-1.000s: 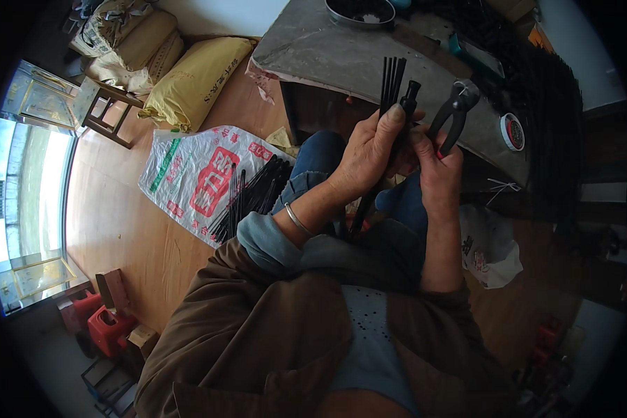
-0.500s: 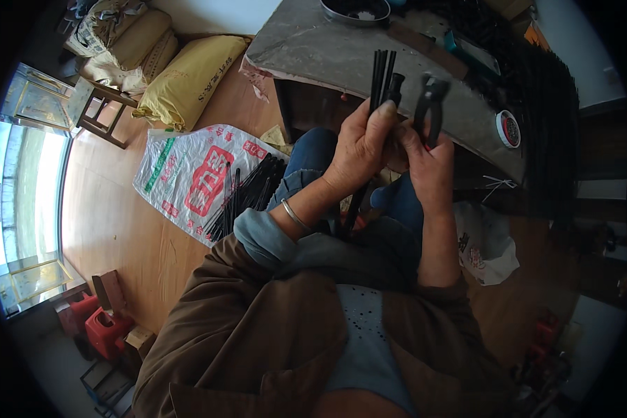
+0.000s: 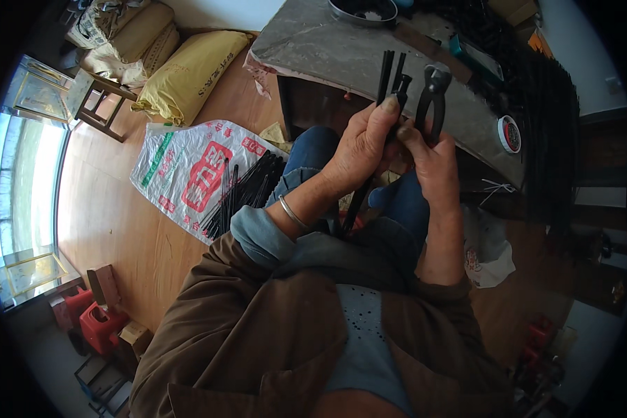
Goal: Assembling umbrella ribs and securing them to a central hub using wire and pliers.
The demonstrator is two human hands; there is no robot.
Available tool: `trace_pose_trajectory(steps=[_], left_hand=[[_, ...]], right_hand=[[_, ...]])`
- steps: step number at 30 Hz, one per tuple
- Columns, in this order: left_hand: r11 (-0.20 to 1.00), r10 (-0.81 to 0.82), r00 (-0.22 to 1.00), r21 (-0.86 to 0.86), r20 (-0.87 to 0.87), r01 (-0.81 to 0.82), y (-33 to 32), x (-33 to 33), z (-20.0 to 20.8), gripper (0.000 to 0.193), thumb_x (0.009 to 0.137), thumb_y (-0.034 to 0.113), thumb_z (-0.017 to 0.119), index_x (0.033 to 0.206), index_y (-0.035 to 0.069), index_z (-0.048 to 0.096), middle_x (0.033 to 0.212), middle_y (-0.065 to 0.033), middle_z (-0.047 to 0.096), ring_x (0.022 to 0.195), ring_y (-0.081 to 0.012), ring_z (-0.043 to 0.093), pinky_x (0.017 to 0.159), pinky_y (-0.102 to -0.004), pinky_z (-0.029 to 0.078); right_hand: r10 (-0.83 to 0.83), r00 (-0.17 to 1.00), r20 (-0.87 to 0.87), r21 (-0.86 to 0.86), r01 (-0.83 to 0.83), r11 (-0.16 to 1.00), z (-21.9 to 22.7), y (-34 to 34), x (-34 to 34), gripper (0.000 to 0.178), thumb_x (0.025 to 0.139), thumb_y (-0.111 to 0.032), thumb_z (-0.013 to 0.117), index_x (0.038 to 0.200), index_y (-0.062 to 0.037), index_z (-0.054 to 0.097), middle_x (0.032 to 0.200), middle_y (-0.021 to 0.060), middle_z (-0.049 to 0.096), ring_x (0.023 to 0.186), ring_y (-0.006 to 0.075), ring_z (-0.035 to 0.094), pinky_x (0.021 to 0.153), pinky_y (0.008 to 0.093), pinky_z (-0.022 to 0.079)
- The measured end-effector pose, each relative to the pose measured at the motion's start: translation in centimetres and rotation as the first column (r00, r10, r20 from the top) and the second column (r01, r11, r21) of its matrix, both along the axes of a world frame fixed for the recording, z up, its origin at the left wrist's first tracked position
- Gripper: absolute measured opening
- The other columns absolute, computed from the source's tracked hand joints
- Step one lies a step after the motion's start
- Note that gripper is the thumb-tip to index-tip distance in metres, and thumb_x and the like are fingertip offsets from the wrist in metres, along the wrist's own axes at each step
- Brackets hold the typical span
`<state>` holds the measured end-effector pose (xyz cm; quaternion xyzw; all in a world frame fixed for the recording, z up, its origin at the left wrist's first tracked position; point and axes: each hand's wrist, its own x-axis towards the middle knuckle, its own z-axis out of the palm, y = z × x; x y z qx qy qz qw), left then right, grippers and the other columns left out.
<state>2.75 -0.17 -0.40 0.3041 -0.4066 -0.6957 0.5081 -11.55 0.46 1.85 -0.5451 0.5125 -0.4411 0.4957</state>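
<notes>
The left hand (image 3: 364,144) is gripping several slim black rods (image 3: 384,76), its thumb pressing across them and their upper ends sticking out beyond the fist, away from the body. A thicker black piece (image 3: 403,88) with a flared end is standing just right of that thumb. The right hand (image 3: 439,166) is holding black pincers (image 3: 436,81) by the handles, their metal head pointing out past its fingers. Its thumb is lying close to the left hand's fingers, any contact being hidden. Left of the left hand and lower, more black rods (image 3: 252,189) are lying on a white sack (image 3: 155,166) with red print. Beyond both hands a grey table (image 3: 306,43) is standing, and right of the right hand a round tub (image 3: 501,134) is resting near its edge
</notes>
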Motion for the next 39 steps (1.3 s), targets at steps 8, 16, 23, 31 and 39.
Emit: trace_pose_trajectory(steps=[8, 16, 23, 31, 39], left_hand=[[0.999, 0.008, 1.000, 0.047, -0.024, -0.007, -0.6, 0.3, -0.9, 0.053, 0.098, 0.055, 0.037, 0.091, 0.005, 0.055, 0.056, 0.0010, 0.045, 0.043, -0.0065, 0.038, 0.040, -0.0215, 0.030], [0.999, 0.052, 0.998, -0.001, 0.028, -0.052, -0.4, -0.5, -0.7, 0.053, 0.098, 0.054, 0.035, 0.092, 0.005, 0.054, 0.054, 0.0002, 0.043, 0.042, -0.0079, 0.037, 0.040, -0.0233, 0.029], [0.998, -0.041, 0.999, 0.051, 0.012, 0.040, 0.1, -0.2, 0.1, 0.057, 0.097, 0.057, 0.039, 0.088, 0.004, 0.059, 0.056, 0.0006, 0.049, 0.046, -0.0061, 0.044, 0.042, -0.0210, 0.033], [0.995, -0.083, 0.996, 0.055, 0.020, 0.081, -0.2, -0.6, 0.1, 0.060, 0.096, 0.060, 0.037, 0.088, 0.004, 0.059, 0.056, 0.0014, 0.048, 0.045, -0.0058, 0.042, 0.041, -0.0203, 0.031], [0.999, -0.023, 0.999, 0.042, 0.040, 0.021, -0.1, -0.9, 0.2, 0.058, 0.096, 0.059, 0.039, 0.088, 0.005, 0.058, 0.057, 0.0010, 0.050, 0.045, -0.0052, 0.043, 0.042, -0.0202, 0.032]], right_hand=[[0.208, 0.974, 0.089, 0.308, -0.226, 0.924, 4.4, 3.6, -1.9, 0.025, 0.097, -0.018, 0.052, 0.111, 0.0028, 0.053, 0.071, 0.0047, 0.056, 0.049, 0.0094, 0.052, 0.045, 0.0237, 0.044], [0.296, 0.955, 0.026, 0.531, -0.264, 0.805, 5.5, 6.9, -3.9, 0.024, 0.097, -0.011, 0.048, 0.118, 0.0000, 0.050, 0.068, 0.0029, 0.052, 0.048, 0.0066, 0.049, 0.043, 0.0220, 0.041], [0.354, 0.926, 0.133, 0.590, -0.361, 0.722, 5.4, 6.1, -4.7, 0.026, 0.097, -0.011, 0.046, 0.120, 0.0017, 0.048, 0.071, 0.0049, 0.054, 0.050, 0.0090, 0.052, 0.046, 0.0235, 0.046], [0.303, 0.918, 0.255, 0.604, -0.396, 0.692, 6.3, 5.9, -4.2, 0.037, 0.097, -0.012, 0.046, 0.129, 0.0069, 0.041, 0.094, 0.0173, 0.063, 0.071, 0.0199, 0.067, 0.061, 0.0303, 0.057], [0.392, 0.915, 0.098, 0.578, -0.373, 0.726, 6.2, 5.8, -4.3, 0.035, 0.099, -0.017, 0.046, 0.126, 0.0047, 0.041, 0.085, 0.0141, 0.060, 0.059, 0.0174, 0.061, 0.055, 0.0302, 0.054]])
